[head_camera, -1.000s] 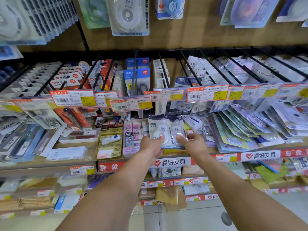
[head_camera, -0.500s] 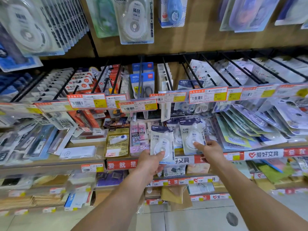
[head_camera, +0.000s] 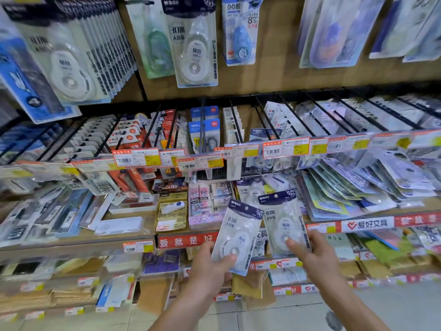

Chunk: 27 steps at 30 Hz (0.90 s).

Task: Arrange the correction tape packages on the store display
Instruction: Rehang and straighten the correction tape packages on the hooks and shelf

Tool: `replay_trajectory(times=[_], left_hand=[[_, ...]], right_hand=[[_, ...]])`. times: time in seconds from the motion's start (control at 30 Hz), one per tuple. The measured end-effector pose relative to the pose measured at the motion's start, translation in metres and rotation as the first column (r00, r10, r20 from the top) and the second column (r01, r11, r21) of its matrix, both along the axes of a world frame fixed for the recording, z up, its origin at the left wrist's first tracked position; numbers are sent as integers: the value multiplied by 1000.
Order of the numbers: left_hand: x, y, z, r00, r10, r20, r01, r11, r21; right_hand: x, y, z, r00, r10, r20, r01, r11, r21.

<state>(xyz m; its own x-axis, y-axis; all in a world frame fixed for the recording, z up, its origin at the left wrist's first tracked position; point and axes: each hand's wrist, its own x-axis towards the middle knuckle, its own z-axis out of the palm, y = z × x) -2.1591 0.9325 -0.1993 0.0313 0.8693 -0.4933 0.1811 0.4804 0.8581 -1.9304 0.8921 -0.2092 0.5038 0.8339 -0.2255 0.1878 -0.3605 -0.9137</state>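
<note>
My left hand (head_camera: 210,268) grips the lower end of a correction tape package (head_camera: 238,232) with a dark blue header, tilted to the right, in front of the shelf edge. My right hand (head_camera: 312,252) holds a second, matching correction tape package (head_camera: 281,218) upright, thumb on its clear blister. Both packages are off the shelf, side by side. More packages of the same kind (head_camera: 248,189) lie on the shelf behind them. A matching package (head_camera: 195,41) hangs on a peg high on the wooden back wall.
Black peg hooks (head_camera: 267,118) with orange and yellow price tags (head_camera: 286,146) jut out above the shelf. A yellow box (head_camera: 171,216) and pink eraser packs (head_camera: 202,201) sit left of the packages. Stacked blister packs (head_camera: 346,187) fill the right. Lower shelves hold paper goods.
Both hands pulled back from the shelf toward me, each bringing a package. The view moved closer and tilted up, showing more of the upper hanging packages.
</note>
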Motion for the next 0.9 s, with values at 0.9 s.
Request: replay_trajectory(times=[0.9], left_hand=[[-49, 48, 114, 898, 231, 376, -357, 880, 314]], right_hand=[[-68, 99, 160, 983, 184, -13, -156, 867, 474]])
